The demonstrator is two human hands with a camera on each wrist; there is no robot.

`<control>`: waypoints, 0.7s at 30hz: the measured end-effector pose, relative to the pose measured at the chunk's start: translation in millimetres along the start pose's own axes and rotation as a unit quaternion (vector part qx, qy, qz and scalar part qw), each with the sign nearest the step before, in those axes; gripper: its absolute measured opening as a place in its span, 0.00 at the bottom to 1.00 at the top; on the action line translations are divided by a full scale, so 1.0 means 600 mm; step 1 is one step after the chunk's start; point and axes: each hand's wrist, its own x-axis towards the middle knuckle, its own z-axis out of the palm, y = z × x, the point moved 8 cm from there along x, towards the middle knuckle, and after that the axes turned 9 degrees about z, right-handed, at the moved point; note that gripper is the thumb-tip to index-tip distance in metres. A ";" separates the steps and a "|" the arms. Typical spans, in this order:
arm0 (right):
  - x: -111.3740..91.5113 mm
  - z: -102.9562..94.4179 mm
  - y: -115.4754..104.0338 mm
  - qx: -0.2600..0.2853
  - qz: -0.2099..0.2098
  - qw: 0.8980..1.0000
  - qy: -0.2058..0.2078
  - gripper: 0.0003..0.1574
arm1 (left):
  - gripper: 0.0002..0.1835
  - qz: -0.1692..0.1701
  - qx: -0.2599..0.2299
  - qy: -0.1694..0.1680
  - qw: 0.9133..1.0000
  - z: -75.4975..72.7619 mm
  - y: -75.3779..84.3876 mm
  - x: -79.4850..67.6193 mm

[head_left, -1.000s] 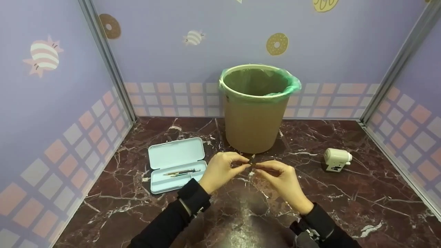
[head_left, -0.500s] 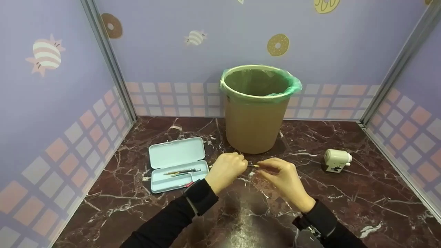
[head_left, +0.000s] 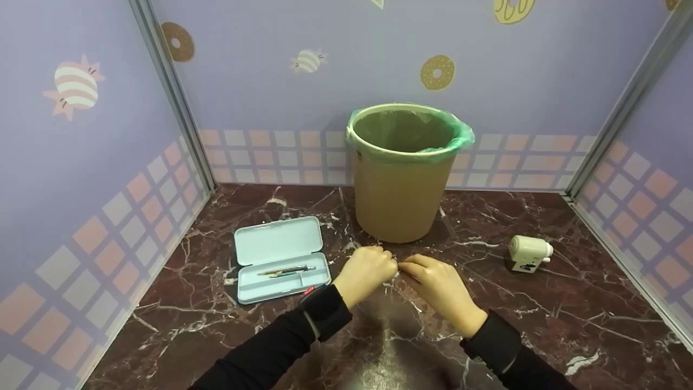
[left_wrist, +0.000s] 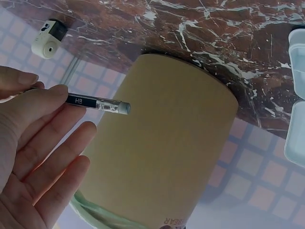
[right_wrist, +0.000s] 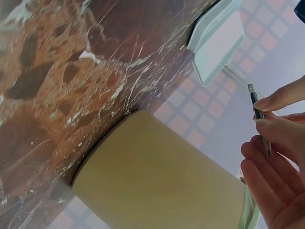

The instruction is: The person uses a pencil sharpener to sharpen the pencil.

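Note:
Both hands meet over the table in front of the bin, at a short dark pencil marked HB [left_wrist: 83, 100]. In the left wrist view its grey eraser end sticks out past the thumb of my left hand [head_left: 368, 273], which pinches it. My right hand [head_left: 437, 283] holds the pencil lower down; in the right wrist view the pencil's [right_wrist: 257, 112] sharpened tip shows below the fingertips. Fingers of both hands overlap there, so their exact contact is partly hidden. The head view hides most of the pencil behind the hands.
A tan bin [head_left: 400, 200] with a green liner stands behind the hands. At left lies an opened light-blue pencil case [head_left: 279, 241] holding several pencils [head_left: 287, 271]. A cream device with a knob, apparently a pencil sharpener [head_left: 529, 253], sits at right.
My left hand has turned over and shifted right with the pencil, whose tip pointed upward and then toward my right hand. My right fingers have closed in on it.

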 end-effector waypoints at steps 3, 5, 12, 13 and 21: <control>-0.001 0.002 -0.001 -0.010 -0.009 1.000 0.003 0.11 | 0.08 -0.005 0.004 0.006 1.000 0.001 0.000 -0.002; -0.001 0.002 -0.002 -0.011 -0.011 1.000 0.006 0.11 | 0.08 -0.007 0.005 0.009 1.000 0.002 0.000 -0.003; 0.001 -0.001 0.009 0.009 0.016 1.000 0.011 0.12 | 0.05 -0.027 -0.044 0.027 0.998 0.014 -0.010 -0.015; 0.000 -0.001 0.015 0.022 0.028 0.999 0.006 0.12 | 0.04 -0.034 -0.063 0.030 0.997 0.016 -0.014 -0.019; -0.012 0.008 0.070 0.192 0.153 0.968 -0.052 0.12 | 0.13 -0.136 -0.283 0.034 0.949 0.056 -0.051 -0.067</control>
